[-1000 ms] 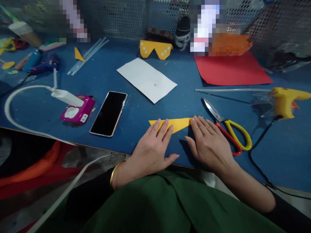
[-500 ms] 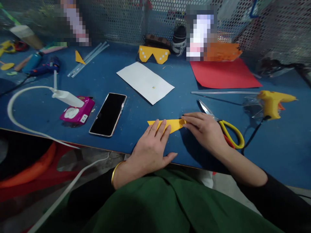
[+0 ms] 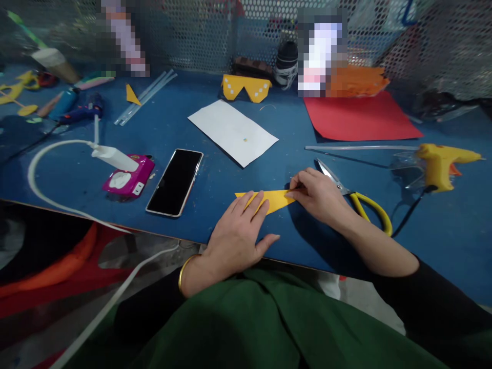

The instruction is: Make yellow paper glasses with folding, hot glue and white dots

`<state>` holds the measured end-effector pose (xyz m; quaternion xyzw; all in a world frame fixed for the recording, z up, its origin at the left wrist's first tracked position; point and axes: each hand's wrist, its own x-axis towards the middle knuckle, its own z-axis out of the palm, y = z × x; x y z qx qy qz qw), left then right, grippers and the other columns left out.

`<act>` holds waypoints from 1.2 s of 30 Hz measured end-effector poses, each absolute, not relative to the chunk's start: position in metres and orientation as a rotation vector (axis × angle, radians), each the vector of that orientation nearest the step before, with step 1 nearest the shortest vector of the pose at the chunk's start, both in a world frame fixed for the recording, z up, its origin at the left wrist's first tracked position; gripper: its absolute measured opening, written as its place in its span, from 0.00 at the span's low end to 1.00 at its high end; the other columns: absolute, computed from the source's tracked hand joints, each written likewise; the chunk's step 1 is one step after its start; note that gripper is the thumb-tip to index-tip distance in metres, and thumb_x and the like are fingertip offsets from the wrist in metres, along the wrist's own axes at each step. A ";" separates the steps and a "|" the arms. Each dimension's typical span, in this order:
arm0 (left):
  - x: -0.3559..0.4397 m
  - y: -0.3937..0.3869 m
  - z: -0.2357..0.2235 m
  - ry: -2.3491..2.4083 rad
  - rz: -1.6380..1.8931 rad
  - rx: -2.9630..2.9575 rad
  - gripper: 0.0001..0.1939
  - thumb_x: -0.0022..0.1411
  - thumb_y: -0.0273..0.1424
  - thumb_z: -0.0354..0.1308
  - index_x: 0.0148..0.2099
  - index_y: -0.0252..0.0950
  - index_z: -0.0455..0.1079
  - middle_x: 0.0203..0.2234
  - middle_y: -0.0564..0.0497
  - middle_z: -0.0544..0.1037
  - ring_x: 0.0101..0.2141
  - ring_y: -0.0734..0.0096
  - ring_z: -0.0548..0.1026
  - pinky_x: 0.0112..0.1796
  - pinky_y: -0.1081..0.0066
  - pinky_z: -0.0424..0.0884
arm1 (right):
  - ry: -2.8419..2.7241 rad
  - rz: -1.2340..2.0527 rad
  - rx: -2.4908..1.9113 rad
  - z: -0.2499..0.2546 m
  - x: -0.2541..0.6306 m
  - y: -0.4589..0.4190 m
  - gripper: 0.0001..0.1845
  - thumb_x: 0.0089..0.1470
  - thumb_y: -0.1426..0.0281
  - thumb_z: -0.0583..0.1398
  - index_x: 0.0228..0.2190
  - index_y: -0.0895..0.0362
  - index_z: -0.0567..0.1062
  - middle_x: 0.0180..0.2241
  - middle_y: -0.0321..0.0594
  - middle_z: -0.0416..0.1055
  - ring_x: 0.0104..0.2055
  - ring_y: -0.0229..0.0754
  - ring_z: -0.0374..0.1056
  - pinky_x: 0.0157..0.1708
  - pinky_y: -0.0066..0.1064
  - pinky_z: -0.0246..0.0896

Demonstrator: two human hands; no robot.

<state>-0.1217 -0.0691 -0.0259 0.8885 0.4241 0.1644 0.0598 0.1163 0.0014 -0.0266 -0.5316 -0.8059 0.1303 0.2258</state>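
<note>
A narrow, pointed piece of yellow paper (image 3: 277, 200) lies on the blue table near its front edge. My left hand (image 3: 239, 230) rests flat across its left part, fingers stretched and thumb spread, and covers some of it. At the right end, my right hand (image 3: 319, 193) pinches the paper between thumb and bent fingers, which hide that tip. Scissors (image 3: 331, 173) with yellow handles lie just beyond my right hand, their blades half open. A sheet of white paper (image 3: 234, 134) lies farther back.
A phone (image 3: 175, 182) and a magenta power socket (image 3: 129, 177) with a white cable lie left. Yellow paper glasses (image 3: 246, 88) stand at the back. Right are red paper (image 3: 361, 118), a clear glue stick (image 3: 346, 148) and a yellow glue gun (image 3: 438, 164); a blue glue gun (image 3: 86, 108) lies far left.
My right hand's fingers have curled more tightly at the paper's right end, which looked slightly bent up before. My left hand stays pressed on the paper. The view has shifted slightly.
</note>
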 end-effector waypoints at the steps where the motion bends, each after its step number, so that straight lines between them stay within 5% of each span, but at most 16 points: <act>1: -0.122 -0.067 -0.027 1.294 0.530 2.657 0.30 0.71 0.44 0.55 0.63 0.25 0.69 0.64 0.33 0.70 0.65 0.44 0.67 0.62 0.46 0.67 | -2.227 0.351 -1.468 -0.026 0.116 0.001 0.04 0.56 0.70 0.62 0.29 0.54 0.71 0.30 0.38 0.70 0.32 0.42 0.65 0.32 0.33 0.57; 7: -0.121 -0.047 -0.014 1.431 0.975 2.514 0.17 0.70 0.31 0.56 0.59 0.35 0.74 0.56 0.42 0.80 0.57 0.55 0.76 0.57 0.50 0.72 | -2.230 0.501 -1.414 -0.007 0.118 -0.005 0.05 0.60 0.68 0.60 0.31 0.53 0.74 0.27 0.34 0.75 0.27 0.39 0.68 0.30 0.32 0.57; 13: -0.090 -0.002 0.031 1.376 0.673 2.432 0.15 0.66 0.40 0.62 0.51 0.39 0.81 0.37 0.48 0.86 0.39 0.59 0.81 0.46 0.59 0.69 | -2.420 0.254 -1.247 0.036 0.138 0.009 0.09 0.62 0.67 0.60 0.31 0.52 0.78 0.30 0.36 0.79 0.33 0.42 0.73 0.39 0.37 0.60; 18: -0.059 0.025 0.040 1.178 0.668 2.047 0.09 0.62 0.32 0.61 0.32 0.37 0.82 0.25 0.52 0.81 0.28 0.70 0.75 0.31 0.69 0.64 | -2.333 0.184 -1.229 0.056 0.155 0.024 0.10 0.61 0.64 0.62 0.29 0.52 0.79 0.29 0.36 0.80 0.33 0.43 0.74 0.43 0.40 0.65; 23: -0.042 0.035 0.035 1.108 0.902 1.467 0.07 0.57 0.34 0.66 0.31 0.34 0.81 0.24 0.51 0.80 0.27 0.71 0.74 0.30 0.71 0.67 | -1.429 0.376 -1.348 0.047 0.168 0.031 0.14 0.53 0.61 0.66 0.40 0.54 0.78 0.36 0.43 0.80 0.39 0.46 0.76 0.42 0.41 0.70; 28: -0.022 0.038 0.038 0.990 0.999 0.883 0.05 0.51 0.29 0.71 0.31 0.33 0.80 0.23 0.51 0.80 0.24 0.73 0.75 0.30 0.71 0.72 | -1.384 0.997 -1.332 0.028 0.155 0.027 0.20 0.49 0.51 0.66 0.31 0.56 0.77 0.28 0.41 0.78 0.30 0.42 0.73 0.35 0.38 0.70; 36: -0.017 0.036 0.020 0.998 1.054 0.926 0.10 0.45 0.34 0.75 0.28 0.34 0.80 0.22 0.53 0.79 0.24 0.74 0.73 0.28 0.72 0.69 | -1.380 1.047 -1.398 0.001 0.143 0.025 0.20 0.46 0.53 0.66 0.20 0.55 0.70 0.18 0.32 0.66 0.21 0.34 0.58 0.23 0.30 0.54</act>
